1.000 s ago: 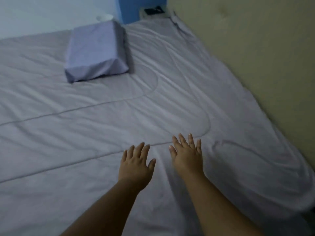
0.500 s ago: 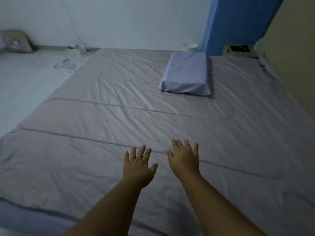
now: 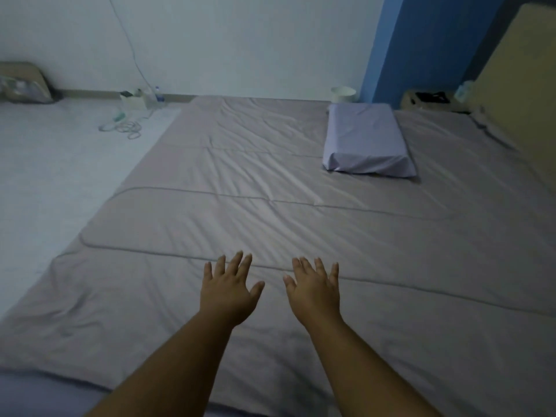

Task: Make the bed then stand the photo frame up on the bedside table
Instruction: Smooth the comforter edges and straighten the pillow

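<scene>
The fingers [image 3: 237, 261] of both hands are straight and spread, palms down, and hold nothing. The left hand [image 3: 228, 291] and right hand [image 3: 314, 291] lie side by side, a little apart, low over the quilt [image 3: 186, 296]. Whether the palms press it or only hover just above cannot be told. The fingertips point straight across the bed, just short of a stitched seam that runs left to right in front of them. Beyond that seam the grey quilt shows its worst creases, a fan of slanting folds between the hands and the pillow [image 3: 365, 142]. Any smoothing stroke would likely go forward and outward from here. The quilt is spread flat over the whole mattress, its near edge close to the person. The pillow lies towards the far right, its long axis running away from the person, alongside the headboard [image 3: 520, 85]. The bed is close to made, by the look of it. The bedside table [image 3: 418, 100] stands at the far right corner, past the pillow and well apart from both hands, with the right hand nearer. Something dark lies on it, too small to say whether it is the frame.
</scene>
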